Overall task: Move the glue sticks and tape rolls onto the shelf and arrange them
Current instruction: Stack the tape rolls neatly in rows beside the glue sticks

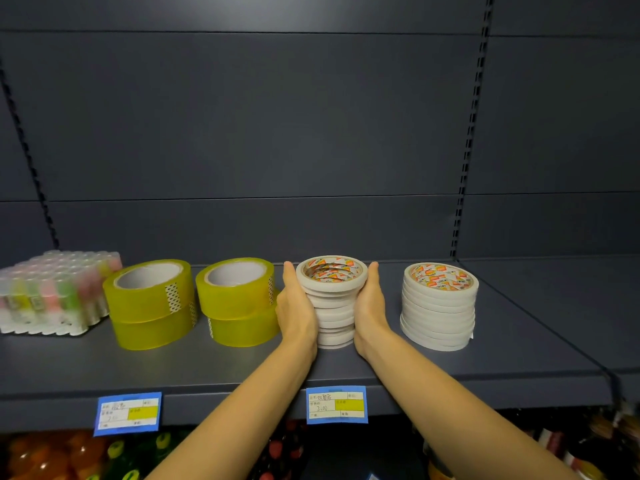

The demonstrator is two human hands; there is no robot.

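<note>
Nearest the viewer, blurred bottled goods [52, 455] sit on a lower level. Above them, the front edge of the dark grey shelf [346, 372] carries two blue price labels [128, 413], one left of centre and one at the centre.

Two bare forearms reach up over that edge. The left grip [296, 306] and right grip [372, 303] lie open, fingers straight and pointing away, with palms pressed flat against opposite sides of a stack of thin white tape rolls [332, 292]. The stack stands on the shelf above the centre label. Its rolls sit slightly uneven, so the two-sided press probably serves to square them.

To the right, apart, stands a second white tape stack [438, 306]. To the left are two stacks of yellow tape rolls [239, 299], two high, the closer one touching the left grip. A wrapped pack of glue sticks [52, 292] is at far left. Behind everything rises a bare dark back panel [277, 133].
</note>
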